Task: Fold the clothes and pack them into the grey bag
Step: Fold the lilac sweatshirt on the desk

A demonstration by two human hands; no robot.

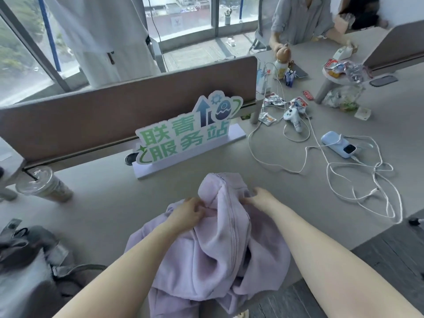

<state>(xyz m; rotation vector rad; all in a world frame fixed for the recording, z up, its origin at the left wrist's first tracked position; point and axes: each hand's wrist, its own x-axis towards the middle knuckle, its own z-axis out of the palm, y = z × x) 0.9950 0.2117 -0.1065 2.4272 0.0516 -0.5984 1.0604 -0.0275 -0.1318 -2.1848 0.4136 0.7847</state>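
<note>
— Big windows run along the back, and a long pale grey desk (110,203) fills the room in front of them, with a brown divider panel (91,115) standing across it. What sits at the left?

— At the near left edge, the grey bag (29,253), slumped and soft, with dark straps. Just beyond it a clear plastic cup (43,185) with a domed lid stands on the desk.

— And the hands?

— The left hand (187,213) has its fingers curled, pinching a fold of the lilac fleece jacket (213,255). The jacket lies bunched on the desk's near edge, between both forearms, its zipper seam running down the middle and its lower part spilling over the edge.

— Behind it?

— A flat cut-out sign (183,131) with green characters, upright on a white base.

— The other hand?

— The right hand (263,197) grips the jacket's raised upper part, fingers bent into the plush cloth.

— Further right?

— White cables (367,180) loop loosely over the desk near a pale blue power bank (339,145); a white controller (292,118) lies among crinkled snack wrappers. Another person in a grey shirt (300,17) sits at the far side.
</note>
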